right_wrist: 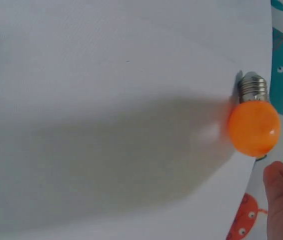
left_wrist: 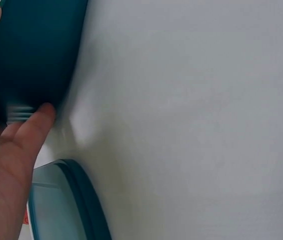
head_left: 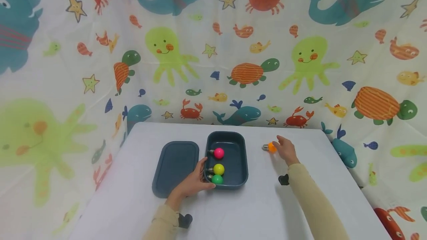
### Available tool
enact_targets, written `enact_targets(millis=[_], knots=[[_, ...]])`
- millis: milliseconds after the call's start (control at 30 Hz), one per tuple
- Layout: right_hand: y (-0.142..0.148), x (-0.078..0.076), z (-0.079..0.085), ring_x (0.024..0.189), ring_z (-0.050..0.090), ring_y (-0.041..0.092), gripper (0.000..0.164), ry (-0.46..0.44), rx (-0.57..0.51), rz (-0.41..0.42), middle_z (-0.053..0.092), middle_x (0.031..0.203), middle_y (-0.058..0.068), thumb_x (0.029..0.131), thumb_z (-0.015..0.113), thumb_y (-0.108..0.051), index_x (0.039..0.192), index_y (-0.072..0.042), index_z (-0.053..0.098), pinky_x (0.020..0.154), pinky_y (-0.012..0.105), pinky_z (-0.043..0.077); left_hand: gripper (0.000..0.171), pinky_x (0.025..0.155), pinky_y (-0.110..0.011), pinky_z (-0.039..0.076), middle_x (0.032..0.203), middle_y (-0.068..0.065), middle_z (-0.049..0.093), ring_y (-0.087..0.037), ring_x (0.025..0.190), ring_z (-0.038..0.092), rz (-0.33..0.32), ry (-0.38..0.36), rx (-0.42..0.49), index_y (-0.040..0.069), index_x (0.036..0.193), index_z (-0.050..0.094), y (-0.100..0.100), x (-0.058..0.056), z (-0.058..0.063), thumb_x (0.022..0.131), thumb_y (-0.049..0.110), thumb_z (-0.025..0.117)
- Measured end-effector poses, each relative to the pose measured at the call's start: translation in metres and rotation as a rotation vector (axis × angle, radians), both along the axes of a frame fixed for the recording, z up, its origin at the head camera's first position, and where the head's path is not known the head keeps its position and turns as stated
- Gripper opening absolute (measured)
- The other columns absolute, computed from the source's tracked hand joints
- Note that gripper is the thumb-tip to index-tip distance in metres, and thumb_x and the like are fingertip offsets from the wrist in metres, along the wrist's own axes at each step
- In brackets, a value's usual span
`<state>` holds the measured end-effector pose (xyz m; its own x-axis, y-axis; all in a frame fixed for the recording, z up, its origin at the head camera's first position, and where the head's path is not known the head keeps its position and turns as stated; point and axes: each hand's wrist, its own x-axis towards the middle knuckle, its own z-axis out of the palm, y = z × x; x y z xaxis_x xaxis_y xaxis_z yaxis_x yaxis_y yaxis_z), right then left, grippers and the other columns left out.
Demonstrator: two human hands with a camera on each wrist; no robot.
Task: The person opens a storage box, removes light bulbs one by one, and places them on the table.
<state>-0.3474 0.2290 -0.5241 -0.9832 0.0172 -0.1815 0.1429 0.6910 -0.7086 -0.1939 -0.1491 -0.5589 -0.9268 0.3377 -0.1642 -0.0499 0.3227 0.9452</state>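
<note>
Grips one box, with three bulbs inside and one lid to its left, in the left hand; holds the right hand, released, near one orange bulb right of the box.

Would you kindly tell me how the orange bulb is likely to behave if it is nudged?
The orange bulb would probably roll in a curve, its round globe being wider than its metal base. It may slip when pinched, since the globe looks smooth and glossy.

A white table carries a dark lid; beside it, a box; farther right, an orange bulb.
</note>
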Motion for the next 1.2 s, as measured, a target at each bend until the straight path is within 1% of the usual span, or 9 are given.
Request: enact_targets(millis=[200, 433, 633, 800, 967, 1200], knots=[[-0.02, -0.001, 0.017, 0.131, 0.042, 0.044, 0.058, 0.081, 0.041, 0.09, 0.041, 0.146, 0.03, 0.101, 0.054, -0.023, 0.147, 0.005, 0.035, 0.108, 0.052, 0.037, 0.106, 0.114, -0.048, 0.027, 0.163, -0.016, 0.009, -0.033, 0.148, 0.018, 0.005, -0.003, 0.005, 0.021, 0.156, 0.003, -0.001, -0.001, -0.001, 0.083, 0.026, 0.079], [-0.06, 0.0, 0.04, 0.134, 0.041, 0.041, 0.059, 0.091, -0.029, 0.135, 0.041, 0.148, 0.025, 0.099, 0.057, -0.026, 0.147, 0.002, 0.037, 0.107, 0.052, 0.038, 0.106, 0.113, -0.048, 0.028, 0.163, -0.016, 0.009, -0.032, 0.147, 0.02, -0.004, -0.001, 0.003, 0.021, 0.156, 0.003, -0.005, -0.005, -0.001, 0.083, 0.025, 0.079], [-0.098, 0.003, 0.051, 0.133, 0.045, 0.038, 0.058, 0.093, -0.055, 0.164, 0.046, 0.146, 0.02, 0.097, 0.062, -0.028, 0.145, -0.002, 0.043, 0.103, 0.05, 0.043, 0.106, 0.114, -0.048, 0.027, 0.163, -0.016, 0.008, -0.033, 0.147, 0.02, -0.016, 0.0, 0.008, 0.019, 0.156, 0.002, -0.007, -0.009, -0.002, 0.084, 0.024, 0.079], [-0.126, 0.008, 0.055, 0.13, 0.048, 0.035, 0.056, 0.078, -0.081, 0.186, 0.049, 0.144, 0.018, 0.096, 0.064, -0.028, 0.143, -0.002, 0.047, 0.104, 0.048, 0.043, 0.106, 0.114, -0.048, 0.026, 0.163, -0.017, 0.007, -0.033, 0.148, 0.018, -0.014, -0.009, 0.012, 0.019, 0.156, 0.002, -0.007, -0.009, -0.001, 0.084, 0.024, 0.079], [-0.148, 0.011, 0.052, 0.123, 0.054, 0.034, 0.055, 0.059, -0.09, 0.184, 0.055, 0.138, 0.017, 0.094, 0.067, -0.029, 0.139, -0.002, 0.051, 0.102, 0.046, 0.045, 0.106, 0.114, -0.049, 0.026, 0.163, -0.016, 0.007, -0.033, 0.148, 0.017, -0.009, -0.015, 0.001, 0.02, 0.156, 0.002, -0.007, -0.009, 0.0, 0.084, 0.026, 0.078], [-0.172, 0.014, 0.04, 0.118, 0.057, 0.033, 0.055, 0.034, -0.018, 0.205, 0.06, 0.13, 0.018, 0.092, 0.069, -0.03, 0.134, 0.001, 0.056, 0.1, 0.045, 0.047, 0.106, 0.114, -0.05, 0.026, 0.163, -0.017, 0.007, -0.034, 0.147, 0.018, -0.012, -0.017, -0.006, 0.021, 0.156, 0.002, -0.007, -0.009, 0.002, 0.084, 0.027, 0.078]])
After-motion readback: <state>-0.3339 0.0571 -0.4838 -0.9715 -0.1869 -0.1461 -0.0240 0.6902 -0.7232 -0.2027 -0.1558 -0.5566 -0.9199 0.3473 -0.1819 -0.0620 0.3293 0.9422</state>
